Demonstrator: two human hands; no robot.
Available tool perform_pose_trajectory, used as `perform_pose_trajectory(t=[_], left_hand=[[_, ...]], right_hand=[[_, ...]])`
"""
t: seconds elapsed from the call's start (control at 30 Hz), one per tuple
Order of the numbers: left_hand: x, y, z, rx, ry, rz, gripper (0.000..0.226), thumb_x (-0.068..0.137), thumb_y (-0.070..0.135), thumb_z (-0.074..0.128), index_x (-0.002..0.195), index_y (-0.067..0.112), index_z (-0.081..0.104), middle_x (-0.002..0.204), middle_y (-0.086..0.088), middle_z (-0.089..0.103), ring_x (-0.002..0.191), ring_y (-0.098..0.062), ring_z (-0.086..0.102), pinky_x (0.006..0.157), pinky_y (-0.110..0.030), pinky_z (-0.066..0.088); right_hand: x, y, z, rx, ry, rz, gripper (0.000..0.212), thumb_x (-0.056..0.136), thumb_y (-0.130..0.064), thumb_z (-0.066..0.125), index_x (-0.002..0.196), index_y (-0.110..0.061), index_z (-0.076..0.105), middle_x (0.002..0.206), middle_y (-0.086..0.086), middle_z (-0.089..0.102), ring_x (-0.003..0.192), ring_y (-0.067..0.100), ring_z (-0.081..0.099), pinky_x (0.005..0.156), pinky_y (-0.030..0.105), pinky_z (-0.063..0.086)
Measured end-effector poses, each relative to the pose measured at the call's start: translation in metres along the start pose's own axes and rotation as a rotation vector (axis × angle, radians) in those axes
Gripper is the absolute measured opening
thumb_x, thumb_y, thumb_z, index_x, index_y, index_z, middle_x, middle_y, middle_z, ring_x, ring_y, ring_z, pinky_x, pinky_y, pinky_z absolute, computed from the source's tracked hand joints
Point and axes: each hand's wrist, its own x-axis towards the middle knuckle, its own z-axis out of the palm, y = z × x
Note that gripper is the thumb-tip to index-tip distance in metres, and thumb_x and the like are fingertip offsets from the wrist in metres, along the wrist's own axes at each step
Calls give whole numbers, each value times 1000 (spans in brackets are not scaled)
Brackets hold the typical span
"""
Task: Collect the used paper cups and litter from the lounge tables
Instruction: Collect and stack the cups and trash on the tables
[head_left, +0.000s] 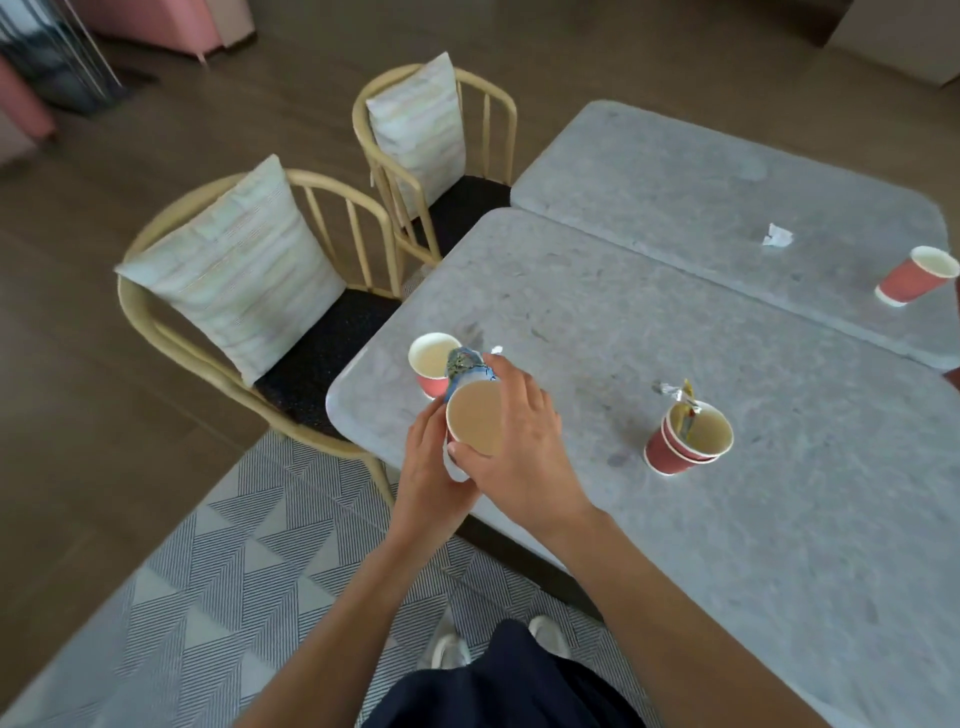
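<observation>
A paper cup (475, 418) is held above the near left corner of the desk (675, 519), its open mouth turned up toward the camera, probably so that it can serve as a container for the litter. The right hand (524, 447) is wrapped over the cup's far side with its fingers (511, 387) closed around the wall, while the left hand (431, 467) is curled against the near side, its fingers grasping what appears to be a crumpled blue-and-white wrapper (465, 366) pressed against the cup; whether the wrapper is being pushed inside cannot be told. Just beyond the held cup a second cup (432, 361) stands upright on the desk, close enough to be taken next. To the right of the held cup, well apart, two nested cups (688, 439) stand with a foil wrapper (680, 397) sticking out of them, apparently gathered for one carry. Far beyond these, on the adjoining desk (675, 171), a scrap of paper (777, 235) and a tipped cup (917, 275) are left uncollected.
</observation>
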Motion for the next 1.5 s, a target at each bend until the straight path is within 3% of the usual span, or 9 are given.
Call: perform_pose_trajectory(t=[0.13, 0.3, 0.43, 0.67, 0.77, 0.87, 0.93, 1.33, 1.5], left_hand=[[4, -4, -13, -70, 76, -55, 72, 75, 19, 79, 138, 20, 45, 136, 17, 43, 134, -7, 36, 107, -25, 36], [9, -16, -23, -98, 174, -143, 79, 63, 45, 75, 132, 15, 51, 136, 4, 49, 127, -15, 46, 103, -38, 43], [16, -25, -25, -84, 244, -199, 85, 62, 56, 70, 131, 10, 51, 134, -3, 50, 122, -23, 50, 101, -43, 45], [27, -39, -24, -81, 363, -218, 75, 66, 20, 87, 131, 12, 49, 130, 3, 49, 115, 5, 41, 91, 2, 31], [28, -48, -25, -78, 411, -242, 73, 69, 16, 85, 128, 27, 44, 127, 7, 46, 118, -5, 46, 96, -9, 39], [27, -57, -24, -61, 416, -272, 75, 69, 19, 85, 133, 20, 47, 130, 4, 47, 123, -21, 49, 100, -42, 47], [27, -59, -25, -55, 414, -284, 76, 68, 20, 85, 134, 14, 48, 131, 3, 47, 123, -23, 49, 100, -48, 47], [35, -69, -31, -42, 389, -318, 78, 65, 41, 77, 132, 13, 49, 134, -3, 48, 121, -27, 51, 98, -51, 47], [40, -65, -29, -58, 376, -278, 71, 68, 27, 84, 130, 12, 51, 131, 6, 45, 124, -9, 43, 105, -31, 40]], right_hand=[[10, -7, 10, 82, -30, -21, 78, 77, -34, 72, 142, -25, 29, 140, -6, 38, 127, 9, 30, 110, 29, 25], [44, 10, 2, 180, 116, -17, 51, 89, -32, 59, 134, -16, 42, 124, -10, 44, 114, 4, 38, 96, 11, 27], [89, 54, 2, 110, 163, 92, 38, 89, -10, 56, 126, -13, 52, 128, 4, 51, 121, 20, 47, 102, 33, 39], [144, 126, 49, -143, -114, 86, 41, 81, -2, 61, 121, -8, 61, 126, 16, 56, 118, 29, 52, 99, 25, 32], [155, 144, 73, -263, -258, 68, 52, 83, -10, 65, 134, -14, 52, 137, 17, 45, 123, 33, 46, 104, 33, 32], [159, 162, 92, -375, -318, 25, 59, 85, -17, 65, 140, -15, 44, 141, 17, 41, 121, 37, 47, 102, 36, 37], [159, 169, 98, -373, -271, 4, 52, 86, -16, 64, 135, -10, 50, 131, 16, 50, 115, 38, 50, 95, 36, 39], [146, 67, 49, -29, 215, -310, 28, 82, -3, 66, 109, -4, 60, 111, 10, 61, 102, 23, 53, 83, 39, 48], [124, 5, 31, 126, 171, -340, 32, 84, -11, 65, 115, -9, 58, 116, 3, 59, 103, 17, 53, 85, 39, 50]])
